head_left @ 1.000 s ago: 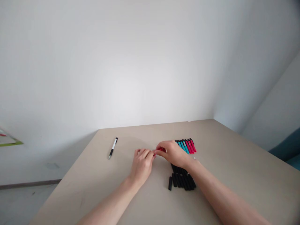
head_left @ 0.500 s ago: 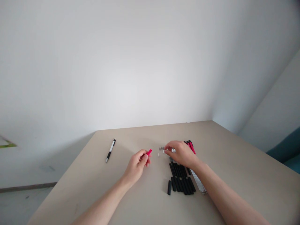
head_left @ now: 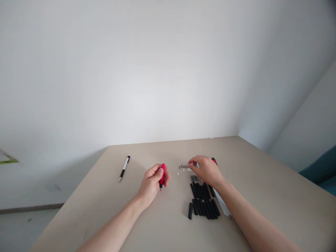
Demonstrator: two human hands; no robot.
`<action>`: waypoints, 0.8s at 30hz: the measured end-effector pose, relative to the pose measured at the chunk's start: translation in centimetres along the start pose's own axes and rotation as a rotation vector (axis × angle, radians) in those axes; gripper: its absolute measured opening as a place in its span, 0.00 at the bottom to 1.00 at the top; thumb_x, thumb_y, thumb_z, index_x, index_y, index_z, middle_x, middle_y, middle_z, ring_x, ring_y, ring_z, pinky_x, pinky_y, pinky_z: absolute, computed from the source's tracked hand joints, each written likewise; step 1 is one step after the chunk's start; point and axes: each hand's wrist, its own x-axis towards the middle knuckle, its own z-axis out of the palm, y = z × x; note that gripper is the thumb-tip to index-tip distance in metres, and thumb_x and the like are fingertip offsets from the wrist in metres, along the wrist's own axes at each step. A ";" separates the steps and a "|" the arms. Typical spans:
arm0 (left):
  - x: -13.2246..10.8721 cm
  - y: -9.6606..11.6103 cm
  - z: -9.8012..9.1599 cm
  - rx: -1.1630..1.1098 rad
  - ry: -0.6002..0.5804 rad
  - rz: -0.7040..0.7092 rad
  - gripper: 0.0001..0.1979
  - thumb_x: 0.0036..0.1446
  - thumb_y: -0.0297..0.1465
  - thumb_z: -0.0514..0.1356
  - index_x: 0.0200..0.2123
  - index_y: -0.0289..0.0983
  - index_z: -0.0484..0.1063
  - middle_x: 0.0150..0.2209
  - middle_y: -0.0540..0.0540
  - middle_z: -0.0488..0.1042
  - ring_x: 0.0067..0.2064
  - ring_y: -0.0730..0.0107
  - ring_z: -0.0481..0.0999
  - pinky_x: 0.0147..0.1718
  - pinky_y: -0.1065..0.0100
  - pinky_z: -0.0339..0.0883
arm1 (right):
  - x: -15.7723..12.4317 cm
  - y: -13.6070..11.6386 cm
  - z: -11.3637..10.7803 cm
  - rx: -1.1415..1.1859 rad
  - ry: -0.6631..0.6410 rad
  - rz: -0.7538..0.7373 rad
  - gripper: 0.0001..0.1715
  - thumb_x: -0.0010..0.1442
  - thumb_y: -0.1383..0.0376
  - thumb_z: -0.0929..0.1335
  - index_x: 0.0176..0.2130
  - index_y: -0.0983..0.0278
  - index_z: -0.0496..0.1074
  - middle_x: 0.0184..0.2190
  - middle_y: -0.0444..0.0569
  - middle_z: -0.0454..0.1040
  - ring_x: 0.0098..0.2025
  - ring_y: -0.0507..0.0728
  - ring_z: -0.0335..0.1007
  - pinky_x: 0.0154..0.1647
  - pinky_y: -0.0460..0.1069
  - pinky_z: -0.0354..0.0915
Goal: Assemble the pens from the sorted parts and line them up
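Two bare hands are at work over one beige table [head_left: 147, 227]: the left hand [head_left: 152, 180] is closed around one red pen barrel [head_left: 162, 174], thumb pressed against its side, with the red end pointing away from the wearer and the dark, narrower end toward the wearer, near the middle of the table. The right hand [head_left: 208, 170] has thumb and fingers bent together at the end of a row of small grey cones [head_left: 183, 166]; whether it pinches one of them I cannot tell. Four or five of those cones show (the fingertips make the last one doubtful), and near them lie at least three tiny pale pieces [head_left: 178, 174], one of them set apart from the rest. Nearer the wearer come a cluster of springs [head_left: 195, 179], too fine to count, then a row of slim black tubes [head_left: 201, 190], roughly six or seven, and a row of thicker black sleeves [head_left: 206, 209], about seven close together plus one just to their left. A bundle of white refills [head_left: 223, 204] lies partly under the right forearm, its number hidden. One black-topped red pen end [head_left: 214, 161] peeks out beyond the right hand. One white-and-black pen [head_left: 124, 168] lies alone, well to the left.
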 end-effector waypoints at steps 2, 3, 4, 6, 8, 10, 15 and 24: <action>0.1 -0.1 -0.2 -0.023 0.011 -0.038 0.12 0.58 0.37 0.58 0.37 0.33 0.67 0.25 0.50 0.67 0.21 0.80 0.60 0.21 0.74 0.51 | 0.0 0.0 -0.3 -0.003 -0.030 0.005 0.09 0.56 0.62 0.67 0.31 0.60 0.77 0.29 0.44 0.76 0.32 0.54 0.71 0.33 0.46 0.59; 0.1 -0.1 -0.3 -0.003 0.014 -0.050 0.13 0.58 0.38 0.58 0.37 0.33 0.67 0.25 0.51 0.67 0.20 0.81 0.57 0.20 0.74 0.48 | 0.1 0.0 -0.5 0.003 -0.061 0.003 0.09 0.56 0.62 0.67 0.30 0.60 0.77 0.28 0.44 0.76 0.31 0.54 0.70 0.32 0.46 0.58; 0.1 -0.2 -0.4 0.043 0.012 -0.054 0.13 0.58 0.38 0.58 0.38 0.33 0.67 0.25 0.51 0.66 0.19 0.81 0.55 0.19 0.75 0.46 | 0.1 0.2 -0.8 0.012 -0.099 -0.001 0.09 0.55 0.61 0.67 0.30 0.60 0.77 0.27 0.44 0.76 0.30 0.53 0.70 0.31 0.45 0.58; -0.1 -0.3 -0.5 0.224 -0.002 -0.017 0.14 0.59 0.40 0.56 0.38 0.33 0.67 0.24 0.52 0.65 0.20 0.80 0.53 0.19 0.74 0.45 | 0.2 0.7 -1.5 0.020 -0.176 -0.008 0.08 0.53 0.60 0.68 0.29 0.61 0.77 0.25 0.44 0.75 0.28 0.52 0.69 0.29 0.45 0.56; -0.3 -0.3 -0.6 0.489 -0.037 0.072 0.14 0.61 0.40 0.54 0.36 0.34 0.68 0.23 0.51 0.65 0.22 0.77 0.56 0.22 0.73 0.49 | 0.3 1.5 -2.3 -0.022 -0.250 0.033 0.08 0.52 0.61 0.69 0.28 0.62 0.76 0.23 0.43 0.74 0.27 0.52 0.67 0.27 0.44 0.55; -0.7 -0.2 -0.5 0.729 -0.091 0.163 0.14 0.63 0.38 0.51 0.33 0.34 0.68 0.23 0.51 0.66 0.24 0.75 0.60 0.25 0.72 0.53 | 0.1 2.5 -3.4 -0.097 -0.308 0.112 0.09 0.50 0.62 0.68 0.24 0.64 0.74 0.20 0.44 0.71 0.25 0.51 0.66 0.25 0.44 0.53; -1.0 0.0 -0.1 0.907 -0.179 0.200 0.14 0.64 0.35 0.48 0.32 0.35 0.68 0.24 0.51 0.67 0.25 0.73 0.63 0.28 0.72 0.55 | -1.1 4.7 -5.8 -0.145 -0.533 0.311 0.15 0.49 0.62 0.68 0.16 0.66 0.68 0.15 0.45 0.67 0.21 0.53 0.64 0.22 0.46 0.51; -0.7 -0.1 -0.2 0.912 -0.174 0.175 0.14 0.63 0.37 0.49 0.32 0.35 0.68 0.24 0.50 0.68 0.24 0.73 0.62 0.26 0.72 0.53 | -1.6 4.5 -5.4 -0.028 -0.716 0.402 0.08 0.42 0.68 0.69 0.15 0.67 0.68 0.14 0.45 0.69 0.21 0.53 0.68 0.23 0.45 0.58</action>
